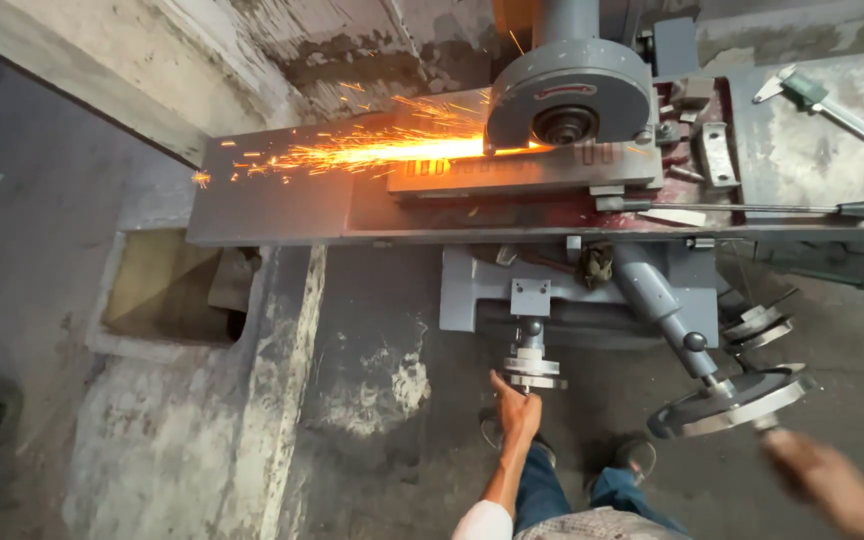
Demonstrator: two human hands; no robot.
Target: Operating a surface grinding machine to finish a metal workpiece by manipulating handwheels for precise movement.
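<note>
step in hand: looks like a grinding pass is mid-run, the grinding wheel [564,122] under its grey guard [569,92] is biting into the workpiece [512,172] and throwing a long stream of sparks [352,152] away to the left, well above and ahead of both hands

left hand: left hand [517,408] is closed around the small handwheel [532,370] at the front of the machine, fingers wrapped on its lower rim, arm coming straight up from the body

right hand: right hand [820,478] is blurred, sitting just beside the handle end of the big handwheel [734,400], touching or about to, honestly can't tell if it's gripping or open

workpiece spot: flat on the machine table [282,205], right under the wheel, far ahead of the left hand and a bit to its right

next move, my guess: calls for slow even turns on the 2 wheels, tiny feed on the small 1, steady traverse on the big 1, and keeping sleeves and face out of the spark line

other bits: long lever with black knob [857,209] ahead of the right hand, a caliper [820,100] lying on the bench top [832,150] further out past it

surface: table is dark grey steel, gritty, sparks skating across it

room: rough stained concrete floor [372,400], a rectangular pit [167,290] off to the left of the left hand, grimy wall [282,50] behind the machine, the person's jeans [542,495] and shoes visible below the hands
</note>
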